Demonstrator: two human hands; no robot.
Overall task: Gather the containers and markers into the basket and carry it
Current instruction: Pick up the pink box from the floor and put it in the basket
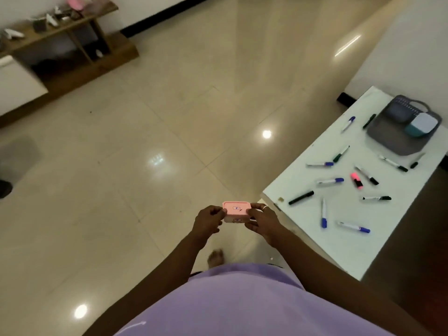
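A small pink container (236,211) with a lid is held at its two ends, over the floor, by my left hand (209,220) and my right hand (262,223). To the right stands a white table (344,241). A grey basket (397,139) sits at the table's far end with a grey container (397,113) and a teal container with a white lid (421,126) inside it. Several markers lie scattered on the table, among them a black marker (301,197), a blue-capped marker (354,226) and a pink highlighter (356,180).
A glossy tiled floor (169,141) stretches ahead and to the left. A low wooden shelf unit (80,44) with small items stands against the far left wall. A dark object (4,187) shows at the left edge. My bare foot (215,258) is below my hands.
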